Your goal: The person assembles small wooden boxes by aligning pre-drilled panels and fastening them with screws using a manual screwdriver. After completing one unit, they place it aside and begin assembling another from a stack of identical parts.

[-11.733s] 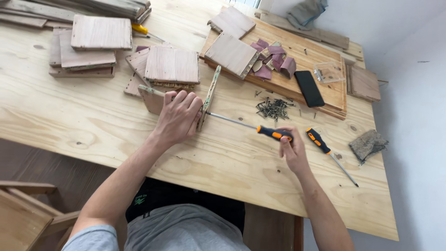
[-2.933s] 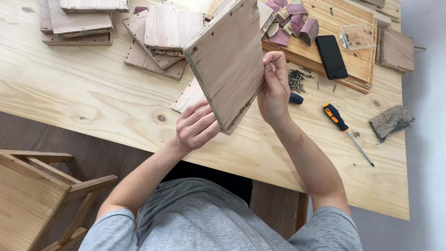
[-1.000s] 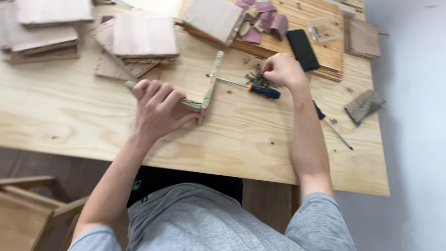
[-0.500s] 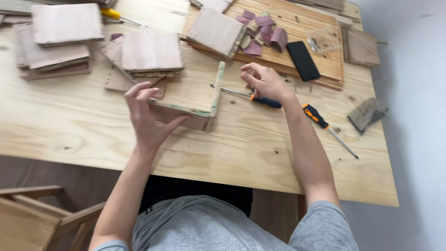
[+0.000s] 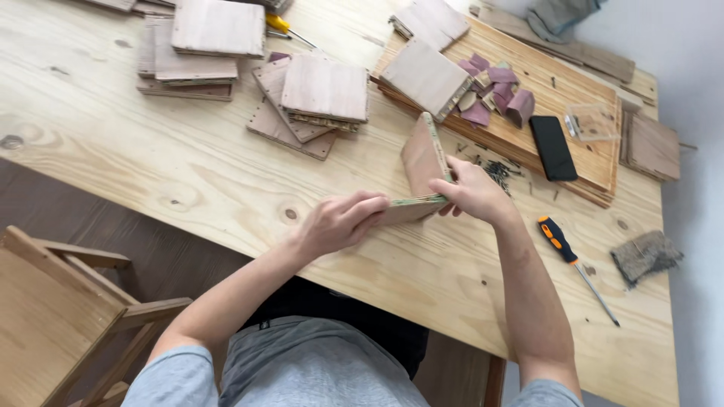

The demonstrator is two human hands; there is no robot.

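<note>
Fingers (image 5: pixel 369 207) of the left hand (image 5: pixel 339 222) are stretched flat along the near edge of a small wooden panel assembly (image 5: pixel 422 169), pressing on the lower board where it meets the upright one. Fingers (image 5: pixel 452 202) of the right hand (image 5: pixel 475 192) are curled around the corner where the two boards join, gripping it from the far side. The assembly sits near the middle of the pale wooden surface (image 5: pixel 151 166), one board tilted up on edge and the other lying low under the left hand.

Just beyond the right hand lies a scatter of small dark screws (image 5: pixel 498 172). Farther right on the surface lies a screwdriver with an orange and black handle (image 5: pixel 558 240), its shaft pointing toward the near right corner, and beyond it a rough brown-grey pad (image 5: pixel 645 255). Behind the assembly a large flat board (image 5: pixel 520 143) carries a black phone (image 5: pixel 552 147), a clear plastic box (image 5: pixel 592 122), some reddish-purple wood pieces (image 5: pixel 494 90) and a square panel (image 5: pixel 426 78). To the left are stacks of similar square panels (image 5: pixel 320 90) and (image 5: pixel 200 45). A wooden chair (image 5: pixel 68 301) stands at the lower left.
</note>
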